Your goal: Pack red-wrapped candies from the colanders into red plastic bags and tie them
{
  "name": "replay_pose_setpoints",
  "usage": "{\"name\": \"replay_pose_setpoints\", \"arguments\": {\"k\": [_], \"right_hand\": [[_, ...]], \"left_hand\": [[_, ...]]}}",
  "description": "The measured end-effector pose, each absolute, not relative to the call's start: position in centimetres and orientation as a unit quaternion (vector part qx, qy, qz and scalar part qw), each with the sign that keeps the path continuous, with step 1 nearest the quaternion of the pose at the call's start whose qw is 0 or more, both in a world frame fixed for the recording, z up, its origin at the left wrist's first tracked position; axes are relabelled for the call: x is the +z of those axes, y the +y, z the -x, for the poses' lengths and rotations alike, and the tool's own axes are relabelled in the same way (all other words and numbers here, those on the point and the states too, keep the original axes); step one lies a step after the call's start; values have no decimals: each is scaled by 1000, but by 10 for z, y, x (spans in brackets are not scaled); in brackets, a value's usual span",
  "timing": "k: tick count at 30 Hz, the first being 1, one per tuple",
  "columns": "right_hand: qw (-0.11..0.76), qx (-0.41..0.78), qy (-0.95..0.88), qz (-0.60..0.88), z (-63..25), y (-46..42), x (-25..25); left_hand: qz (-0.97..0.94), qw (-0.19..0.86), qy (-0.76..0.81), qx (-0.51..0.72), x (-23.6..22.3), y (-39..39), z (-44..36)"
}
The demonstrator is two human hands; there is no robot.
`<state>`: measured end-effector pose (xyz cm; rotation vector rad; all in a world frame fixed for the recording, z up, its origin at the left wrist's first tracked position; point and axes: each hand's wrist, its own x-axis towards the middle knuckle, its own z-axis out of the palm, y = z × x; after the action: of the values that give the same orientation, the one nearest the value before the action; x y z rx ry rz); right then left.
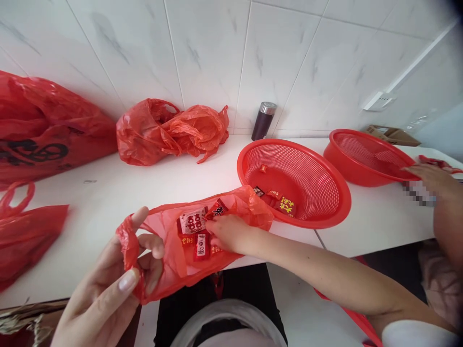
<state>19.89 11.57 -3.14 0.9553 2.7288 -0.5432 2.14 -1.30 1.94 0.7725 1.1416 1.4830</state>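
My left hand [112,279] grips the handle of a red plastic bag [170,267], its fingers curled through the loop. The bag lies stretched at the table's front edge with its mouth open. Several small snack packets lie on it: a pink-and-white packet [193,221], a red one with a white label [201,246], and others with yellow print. My right hand [231,233] reaches in over them, its fingers closed at a red packet with dark lettering [218,209]; the fingertips are partly hidden. Just beyond, a red mesh basket [325,193] holds a few more packets.
A second red basket [358,173] stands to the right, with a co-worker's hand [430,178] at its rim. A dark thermos [263,121] is by the tiled wall. Bunched red bags [144,135] and a large printed red bag [47,130] occupy the left side.
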Motion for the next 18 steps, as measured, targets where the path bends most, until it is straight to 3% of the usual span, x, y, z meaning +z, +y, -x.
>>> {"name": "replay_pose_setpoints", "arguments": {"k": [7,9,13,15,18], "right_hand": [[160,-181,918,-316,-208,111,-23],[97,-232,912,-323,-217,109,-4],[-135,-346,860,-350,-252,109,48],[-218,-340,825,-395,-274,114,67],[-274,-266,799,-464,-303,121,79]], "left_hand": [[-319,540,482,612,9,-16,-26],[-306,541,492,610,10,-16,-29],[-298,537,497,613,15,-13,-35],[-290,535,495,620,16,-12,-37],[-284,537,487,627,18,-11,-36]]}}
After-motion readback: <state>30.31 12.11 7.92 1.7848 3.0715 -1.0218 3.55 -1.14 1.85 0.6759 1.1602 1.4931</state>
